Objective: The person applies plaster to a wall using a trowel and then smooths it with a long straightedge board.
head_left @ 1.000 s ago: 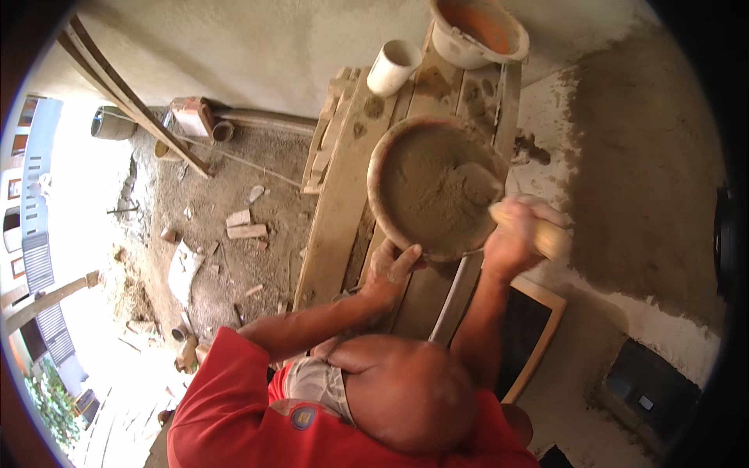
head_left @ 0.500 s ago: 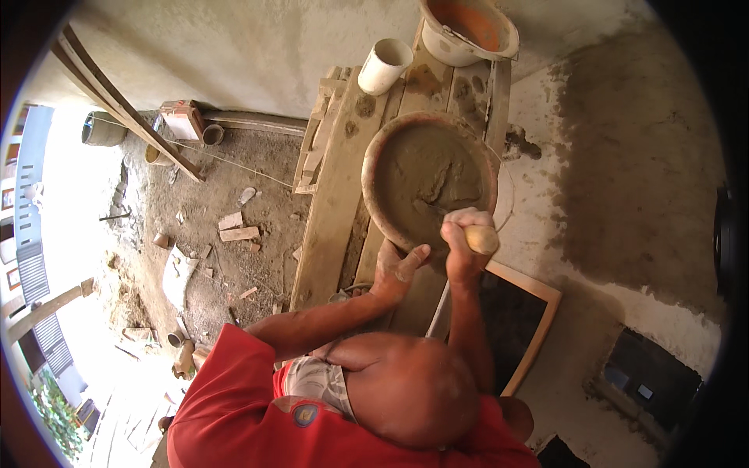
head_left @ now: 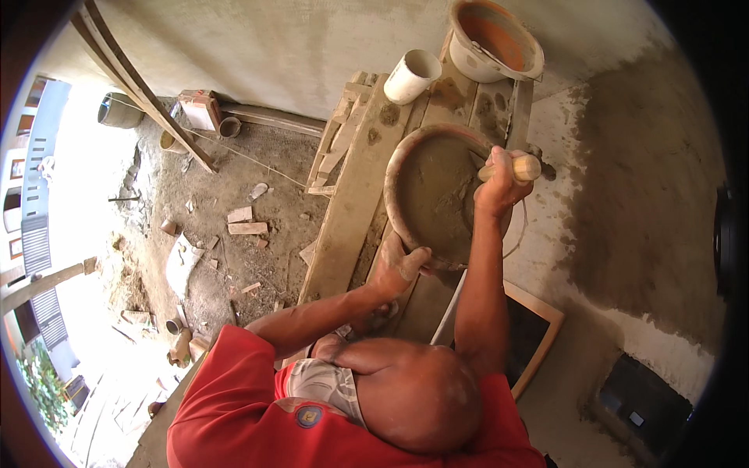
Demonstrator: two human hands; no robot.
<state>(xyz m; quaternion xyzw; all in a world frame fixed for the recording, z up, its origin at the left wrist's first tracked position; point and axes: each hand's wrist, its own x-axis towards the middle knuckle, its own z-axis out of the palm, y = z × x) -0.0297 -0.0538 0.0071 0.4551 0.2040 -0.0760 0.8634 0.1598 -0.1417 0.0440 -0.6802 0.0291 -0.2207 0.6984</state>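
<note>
Only the head view here, so that's what I'm going off. The mortar bucket [head_left: 395, 178] sits on a platform of wooden planks [head_left: 337, 242], pretty much straight ahead of the person, with grey mortar [head_left: 435, 199] inside. Left hand [head_left: 399, 267] is grasping it at the near-left edge, thumb spread toward the right.

Right hand [head_left: 505, 186] is over the bucket's right side, fingers clenched around a chunky wooden handle [head_left: 527, 168]. Can't make out the working end of that tool, the hand and forearm are in the way. A thin wire bail [head_left: 522, 234] hangs off the bucket's right side.

Farther up the planks there's a white cylindrical container [head_left: 412, 76], and beyond it to the right a whitish bucket [head_left: 477, 69] that's orange inside. Wood-framed dark panel [head_left: 540, 320] is just right of the right forearm. Down on the dirt at left, some broken brick pieces [head_left: 248, 228].
</note>
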